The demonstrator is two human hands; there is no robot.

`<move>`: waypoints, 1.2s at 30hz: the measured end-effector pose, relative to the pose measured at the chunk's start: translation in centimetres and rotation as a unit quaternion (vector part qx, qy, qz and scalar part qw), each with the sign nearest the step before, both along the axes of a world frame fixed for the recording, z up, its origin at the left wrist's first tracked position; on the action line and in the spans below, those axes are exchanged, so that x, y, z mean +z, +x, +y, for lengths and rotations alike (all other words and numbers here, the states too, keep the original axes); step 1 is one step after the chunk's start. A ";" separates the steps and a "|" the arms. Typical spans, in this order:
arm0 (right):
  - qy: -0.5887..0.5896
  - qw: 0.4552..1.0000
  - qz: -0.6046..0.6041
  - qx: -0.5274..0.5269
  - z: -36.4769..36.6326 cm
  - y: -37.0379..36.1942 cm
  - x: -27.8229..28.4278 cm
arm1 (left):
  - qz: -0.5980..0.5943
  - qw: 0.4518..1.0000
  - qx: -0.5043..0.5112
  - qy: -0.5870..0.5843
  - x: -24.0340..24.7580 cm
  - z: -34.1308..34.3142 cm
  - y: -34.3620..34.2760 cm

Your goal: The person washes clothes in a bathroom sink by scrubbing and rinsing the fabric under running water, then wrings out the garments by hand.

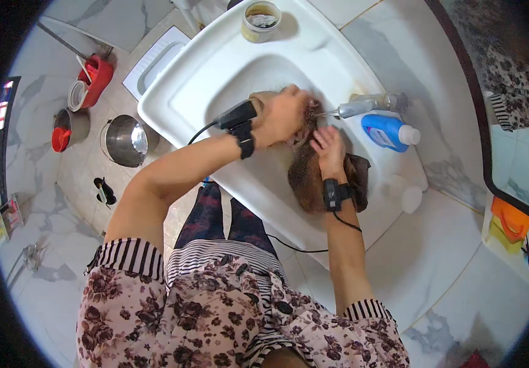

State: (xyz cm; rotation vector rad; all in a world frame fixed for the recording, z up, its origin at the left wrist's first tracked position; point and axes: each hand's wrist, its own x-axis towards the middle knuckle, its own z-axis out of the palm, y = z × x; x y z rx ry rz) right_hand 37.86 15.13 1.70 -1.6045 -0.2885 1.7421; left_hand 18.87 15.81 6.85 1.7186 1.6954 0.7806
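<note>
A wet-looking brown cloth (306, 187) lies bunched in the white sink (240, 86), with darker folds on its right side. My left hand (284, 115) is closed on the cloth's upper part, close to the tap; motion smears its fingers. Against the cloth's middle rests my right hand (331, 150), its fingers stretched out toward the left one. The metal tap (369, 105) reaches over the basin from the right, its spout end beside both hands. To the left of my left hand shows a beige bit of fabric (263, 98), partly hidden by the wrist.
A blue bottle (390, 133) with a white cap lies on the sink's right ledge. An open jar (261, 21) stands on the far rim. On the floor at left are a metal bucket (126, 141) and a red basin (97, 80). A mirror (516, 110) hangs at right.
</note>
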 end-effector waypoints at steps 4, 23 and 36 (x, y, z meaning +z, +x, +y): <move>0.323 0.847 -0.377 0.191 0.1 -3.3 -0.1 | 0.217 0.971 0.074 0.066 -3.3 -0.7 -1.9; 0.117 0.636 -0.581 0.493 -1.4 -5.0 -2.7 | 0.210 0.966 -0.141 -0.048 -2.5 0.1 0.3; 0.311 0.720 -0.326 0.528 8.4 4.7 -9.4 | 0.060 0.991 -0.102 -0.057 -5.5 7.3 1.9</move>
